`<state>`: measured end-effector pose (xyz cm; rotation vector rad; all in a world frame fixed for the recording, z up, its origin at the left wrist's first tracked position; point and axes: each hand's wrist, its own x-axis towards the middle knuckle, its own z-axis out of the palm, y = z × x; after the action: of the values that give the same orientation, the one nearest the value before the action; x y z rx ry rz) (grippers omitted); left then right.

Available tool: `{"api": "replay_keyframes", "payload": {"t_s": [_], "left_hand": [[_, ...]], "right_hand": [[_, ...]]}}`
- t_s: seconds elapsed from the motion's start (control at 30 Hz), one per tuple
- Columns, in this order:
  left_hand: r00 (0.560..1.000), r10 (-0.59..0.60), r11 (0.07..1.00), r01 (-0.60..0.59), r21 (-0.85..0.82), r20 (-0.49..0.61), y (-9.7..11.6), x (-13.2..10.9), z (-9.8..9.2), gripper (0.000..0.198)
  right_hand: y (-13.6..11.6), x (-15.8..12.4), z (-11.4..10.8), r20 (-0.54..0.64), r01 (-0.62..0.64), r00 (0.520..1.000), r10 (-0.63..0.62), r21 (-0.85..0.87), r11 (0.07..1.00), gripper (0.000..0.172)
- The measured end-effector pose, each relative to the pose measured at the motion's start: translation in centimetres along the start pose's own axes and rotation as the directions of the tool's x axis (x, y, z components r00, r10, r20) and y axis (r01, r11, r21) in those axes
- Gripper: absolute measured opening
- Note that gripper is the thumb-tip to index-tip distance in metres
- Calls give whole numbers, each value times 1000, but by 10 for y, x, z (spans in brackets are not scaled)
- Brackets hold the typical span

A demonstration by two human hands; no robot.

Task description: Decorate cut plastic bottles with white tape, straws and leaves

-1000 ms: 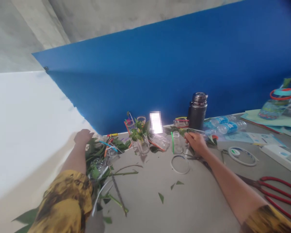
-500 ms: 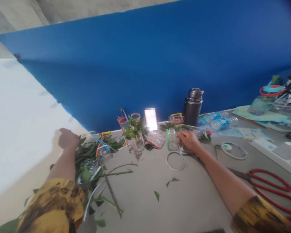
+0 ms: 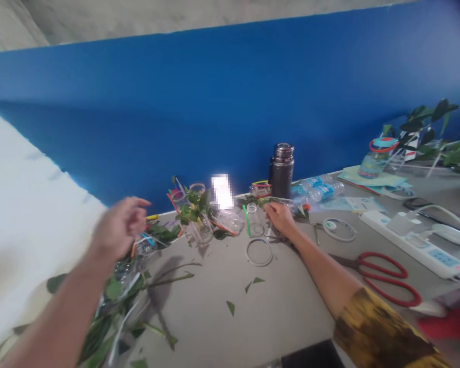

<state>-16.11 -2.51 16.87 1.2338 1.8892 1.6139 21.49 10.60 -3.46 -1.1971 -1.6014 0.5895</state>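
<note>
Head view, from my remote seat: the right hand [image 3: 280, 219] lies with its fingers curled down on a leafy stem [image 3: 262, 202], and I cannot tell whether they actually grip it. The left hand [image 3: 118, 227] is raised and blurred, its fingers spread and apparently empty, above a heap of cut leaves [image 3: 111, 312]. A glass jar [image 3: 255, 221] stands just beside the right hand, so I'd work lightly there. Open counter [image 3: 283, 306] lies nearer me; a steel flask [image 3: 281, 171] closes the far side.
</note>
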Motion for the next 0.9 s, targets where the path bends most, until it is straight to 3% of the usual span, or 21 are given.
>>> {"api": "replay_keyframes", "payload": {"t_s": [0.03, 0.07, 0.1, 0.17, 0.23, 0.3, 0.4, 0.5, 0.6, 0.7, 0.8, 0.9], "left_hand": [[988, -43, 998, 50, -41, 151, -6, -21, 19, 23], [915, -83, 971, 163, -173, 394, -13, -41, 39, 22], [826, -77, 924, 269, -272, 558, -20, -58, 59, 24], [724, -13, 854, 367, -369, 690, -29, -83, 96, 35], [702, 44, 832, 369, -415, 711, -30, -95, 126, 45], [717, 91, 838, 320, -442, 691, -24, -100, 149, 61], [720, 128, 870, 248, -425, 682, -14, -102, 171, 78], [705, 140, 887, 223, -405, 695, -14, -105, 183, 81], [695, 90, 876, 286, -388, 714, -22, -106, 187, 65], [650, 19, 857, 381, -347, 760, -28, -101, 186, 40], [663, -4, 848, 399, -349, 749, -30, -96, 185, 30], [668, -2, 866, 373, -333, 744, -30, -94, 185, 30]], "right_hand": [[-4, 0, 0, -22, -6, 1000, 7, 41, 999, 45], [-8, 1, 0, -45, -16, 999, 20, 87, 996, 46], [-14, 1, -2, -62, -33, 997, 42, 141, 989, 47], [-28, 0, -5, -82, -68, 992, 91, 258, 964, 48], [-44, -2, -9, -61, -65, 994, 93, 367, 928, 46], [-61, -6, -13, 29, -51, 999, 42, 494, 868, 45], [-81, -13, -15, 213, -72, 974, -72, 599, 798, 46], [-90, -15, -16, 273, -78, 956, -107, 590, 804, 43], [-91, -11, -21, 180, -77, 983, -46, 620, 781, 45], [-88, -3, -27, 62, -83, 997, 55, 698, 711, 49], [-88, 2, -29, -48, -75, 986, 159, 725, 685, 50], [-90, 1, -25, -126, -66, 970, 209, 692, 719, 51]]}}
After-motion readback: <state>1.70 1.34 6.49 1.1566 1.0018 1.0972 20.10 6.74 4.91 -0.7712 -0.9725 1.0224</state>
